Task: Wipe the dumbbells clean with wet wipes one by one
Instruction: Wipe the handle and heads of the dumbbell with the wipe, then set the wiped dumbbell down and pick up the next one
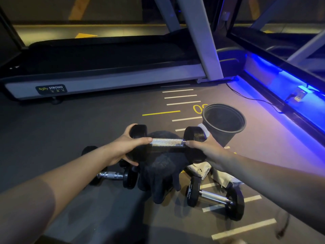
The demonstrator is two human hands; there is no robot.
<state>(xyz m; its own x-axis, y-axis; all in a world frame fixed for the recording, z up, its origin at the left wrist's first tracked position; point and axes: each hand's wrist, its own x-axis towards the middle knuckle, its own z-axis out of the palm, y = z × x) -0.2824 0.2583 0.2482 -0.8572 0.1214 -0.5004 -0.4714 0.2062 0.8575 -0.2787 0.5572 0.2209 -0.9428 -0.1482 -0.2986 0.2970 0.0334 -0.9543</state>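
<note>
Currently, head view: I hold one dumbbell [167, 142] level above the floor [79, 124], with both hands on it. My left hand [131, 144] curls round the left weight head, thumb lying along the knurled steel grip. My right hand [204, 147] wraps the right weight head, with a white wet wipe [204, 129] pressed between fingers and the head's outer face. Second dumbbell [112, 175] lies on the floor below my left wrist. Third dumbbell [216, 198] lies on the floor below my right forearm, across white floor stripes. Black bin [223, 124] stands just beyond my right hand. Treadmill [105, 81] sits further back.
</note>
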